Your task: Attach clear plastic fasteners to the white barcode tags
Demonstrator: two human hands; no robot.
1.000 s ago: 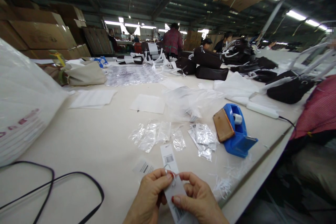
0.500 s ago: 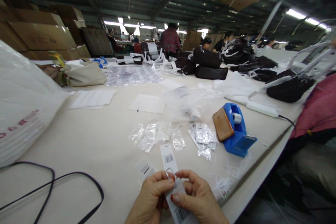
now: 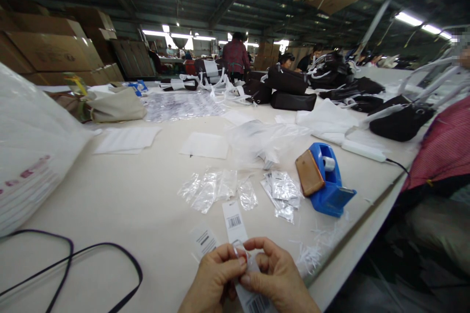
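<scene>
Near the bottom centre, my right hand (image 3: pixel 273 274) pinches a white barcode tag (image 3: pixel 253 298) between thumb and fingers. My left hand (image 3: pixel 220 274) is closed beside it, its fingertips on a thin white loop (image 3: pixel 239 248) at the tag's top end. Just beyond my hands another barcode tag (image 3: pixel 234 220) lies on the table, and a printed clear packet (image 3: pixel 204 239) is to its left. Small clear bags (image 3: pixel 211 188) lie farther up, with silvery packets (image 3: pixel 284 188) to their right.
A blue tape dispenser (image 3: pixel 330 181) with an orange-brown phone (image 3: pixel 309 172) against it stands at right. Black cord (image 3: pixel 135 264) curls at left beside a big white bag (image 3: pixel 33 151). Black bags (image 3: pixel 290 88) line the back. A person in a red sleeve (image 3: pixel 440 142) is at right.
The view has shifted slightly. My left fingertips have moved a little closer to my right hand over the loop, and both hands remain on the tag and loop.
</scene>
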